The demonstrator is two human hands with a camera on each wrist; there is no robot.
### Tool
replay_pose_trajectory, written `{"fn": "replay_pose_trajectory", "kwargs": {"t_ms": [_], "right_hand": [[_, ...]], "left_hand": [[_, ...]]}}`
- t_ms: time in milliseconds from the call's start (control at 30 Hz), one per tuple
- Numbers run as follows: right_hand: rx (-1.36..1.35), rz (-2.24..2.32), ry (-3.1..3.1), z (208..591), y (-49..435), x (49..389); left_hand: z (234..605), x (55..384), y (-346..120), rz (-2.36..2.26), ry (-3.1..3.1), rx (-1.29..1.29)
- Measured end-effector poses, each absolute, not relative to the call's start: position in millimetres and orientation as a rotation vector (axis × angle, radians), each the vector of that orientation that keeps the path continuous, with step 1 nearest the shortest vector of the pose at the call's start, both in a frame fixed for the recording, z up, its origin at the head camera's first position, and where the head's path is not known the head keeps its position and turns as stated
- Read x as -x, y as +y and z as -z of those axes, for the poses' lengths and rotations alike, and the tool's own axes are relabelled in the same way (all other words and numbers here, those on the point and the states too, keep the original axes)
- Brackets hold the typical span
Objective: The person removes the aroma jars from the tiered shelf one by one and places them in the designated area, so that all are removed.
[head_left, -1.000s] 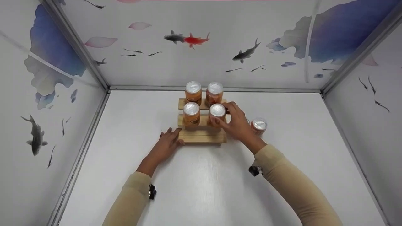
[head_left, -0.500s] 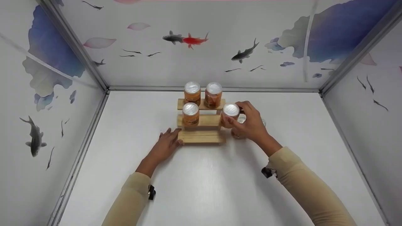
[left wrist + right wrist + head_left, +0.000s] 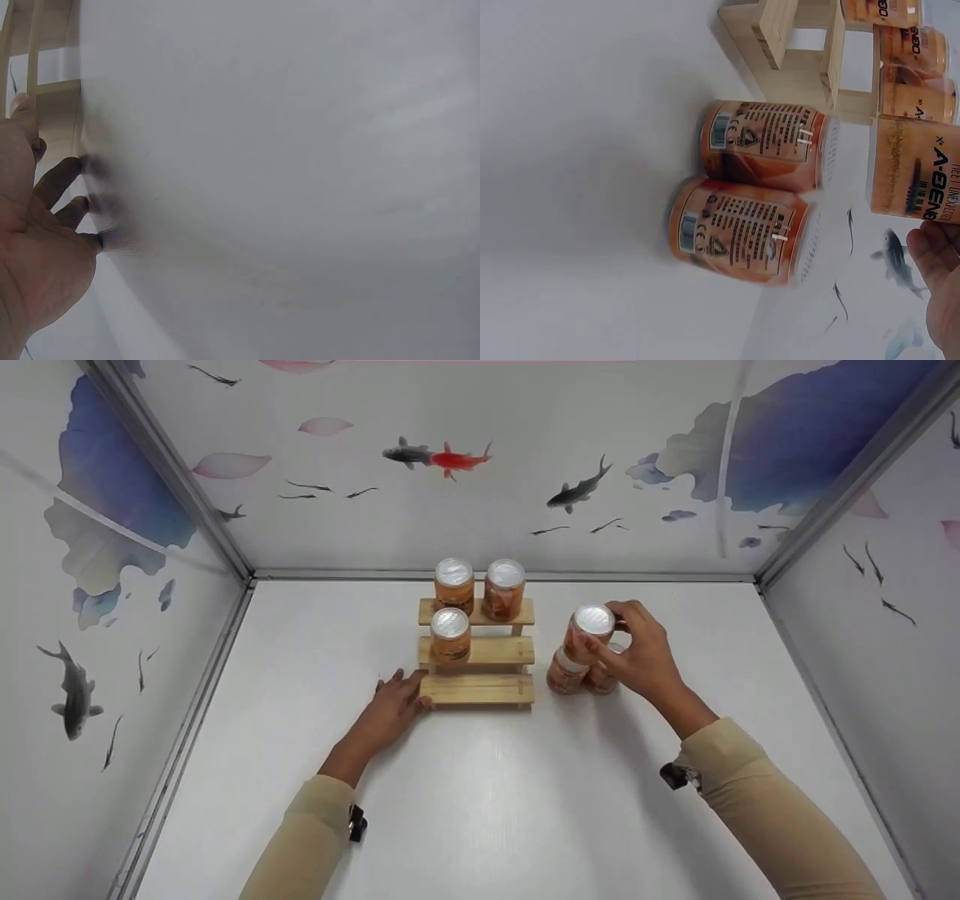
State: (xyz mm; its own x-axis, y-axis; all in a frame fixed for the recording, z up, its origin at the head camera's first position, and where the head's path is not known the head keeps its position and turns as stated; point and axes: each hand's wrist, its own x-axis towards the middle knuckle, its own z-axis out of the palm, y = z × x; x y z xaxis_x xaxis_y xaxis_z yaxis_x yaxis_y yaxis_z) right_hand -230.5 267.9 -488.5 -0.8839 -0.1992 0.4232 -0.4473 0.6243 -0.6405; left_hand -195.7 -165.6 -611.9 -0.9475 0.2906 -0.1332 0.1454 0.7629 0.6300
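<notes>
To the right of a small wooden step rack (image 3: 477, 660), the right hand (image 3: 637, 656) holds an orange can (image 3: 589, 631) with a silver lid, fingers and thumb curled round its side. This grip keeps the can upright in the air, just above two more orange cans (image 3: 761, 191) standing together on the white table (image 3: 487, 795). The left hand (image 3: 394, 706) lies flat on the table with fingers loosely spread and straight, fingertips touching the left end of the rack's lowest step; it holds nothing. Three further cans stand on the rack: two side by side on the top step (image 3: 480, 585) and one on the left of the middle step (image 3: 450, 634). White walls (image 3: 525, 457) painted with dark and red fish, pink petals and blue leaves enclose the table on three sides.
</notes>
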Motion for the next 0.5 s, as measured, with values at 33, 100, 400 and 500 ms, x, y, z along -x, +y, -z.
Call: {"fn": "replay_pose_trajectory", "kwargs": {"t_ms": [33,100,400,500], "right_hand": [[-0.509,-1.115,-2.538,488,272,230],[-0.482,-1.090,-2.539,488,281,230],[-0.404,-1.035,-2.510,491,318,230],[-0.371,-1.031,-2.500,494,329,229]], "left_hand": [[612,196,-165,-0.956,2.736,-0.340],[611,196,-165,-0.963,2.736,-0.334],[611,195,-167,-0.944,2.717,-0.335],[611,194,-168,-0.959,2.713,-0.343]]}}
